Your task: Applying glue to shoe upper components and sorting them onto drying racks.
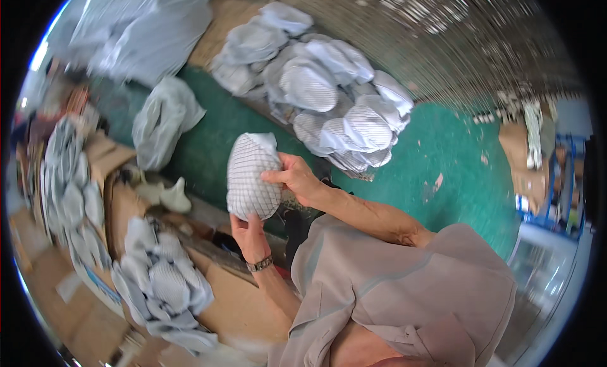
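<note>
Held piece: the gridded white piece [251, 180] is in your two hands, in front of your body and above the green floor [461, 177]; its plain pale edge is at the top right.
Left hand: your left hand [252, 242] is under the piece, fingers gripping its lower end; a dark-banded watch [259, 264] circles that wrist.
Right hand: your right hand [301, 179] comes in from the side, thumb lying across the gridded face, fingers closed on its right edge.
Large pile: beyond your hands, a heap of similar striped white pieces [344, 95], overlapping one another.
Pale bundle: a pale grey bundle [165, 120] lies to the left of that heap.
Near your left: a smaller pile of white and grey pieces [167, 275], beside brown cardboard [243, 300].
Upper right: a mass of thin ribbed strands [468, 44], partly blurred.
</note>
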A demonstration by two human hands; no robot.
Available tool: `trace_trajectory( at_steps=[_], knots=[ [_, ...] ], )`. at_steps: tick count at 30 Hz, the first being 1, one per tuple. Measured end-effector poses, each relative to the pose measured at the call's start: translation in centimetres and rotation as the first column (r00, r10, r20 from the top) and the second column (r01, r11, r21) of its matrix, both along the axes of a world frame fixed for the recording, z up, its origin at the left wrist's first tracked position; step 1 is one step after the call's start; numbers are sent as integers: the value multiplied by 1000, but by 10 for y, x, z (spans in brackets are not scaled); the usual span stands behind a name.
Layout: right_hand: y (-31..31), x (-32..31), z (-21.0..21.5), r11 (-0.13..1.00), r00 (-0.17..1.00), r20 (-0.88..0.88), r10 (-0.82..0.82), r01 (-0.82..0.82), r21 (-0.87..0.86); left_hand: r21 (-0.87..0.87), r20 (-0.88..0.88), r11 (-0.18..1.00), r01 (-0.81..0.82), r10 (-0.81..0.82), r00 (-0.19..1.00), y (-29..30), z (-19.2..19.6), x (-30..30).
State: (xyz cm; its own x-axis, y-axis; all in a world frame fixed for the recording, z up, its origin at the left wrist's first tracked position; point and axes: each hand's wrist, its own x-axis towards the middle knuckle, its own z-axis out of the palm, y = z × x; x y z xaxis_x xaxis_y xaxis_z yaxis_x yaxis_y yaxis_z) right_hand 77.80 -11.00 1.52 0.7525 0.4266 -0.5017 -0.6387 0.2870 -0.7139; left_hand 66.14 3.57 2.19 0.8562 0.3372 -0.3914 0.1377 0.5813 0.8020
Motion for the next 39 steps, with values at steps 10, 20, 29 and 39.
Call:
trace_trajectory(
  at_steps=[10, 20, 29, 39],
  knots=[
    [-298, 85, -105, 312, 324, -79, -943, 940, 139, 184, -259, 818, 545, -494, 830, -84, -44, 66],
    [-324, 147, -189, 740, 946, 232, -228, 323, -590, 311, -508, 652, 691, -501, 701, -106, -86, 78],
    [-433, 201, -29, -48, 302, 919, 253, 953, -300, 370, -461, 641, 673, -502, 732, -108, -86, 104],
    [-425, 219, -37, -345, 541, 659, 522, 841, -417, 476, -481, 649, 594, -374, 793, -66, -88, 75]
  ],
)
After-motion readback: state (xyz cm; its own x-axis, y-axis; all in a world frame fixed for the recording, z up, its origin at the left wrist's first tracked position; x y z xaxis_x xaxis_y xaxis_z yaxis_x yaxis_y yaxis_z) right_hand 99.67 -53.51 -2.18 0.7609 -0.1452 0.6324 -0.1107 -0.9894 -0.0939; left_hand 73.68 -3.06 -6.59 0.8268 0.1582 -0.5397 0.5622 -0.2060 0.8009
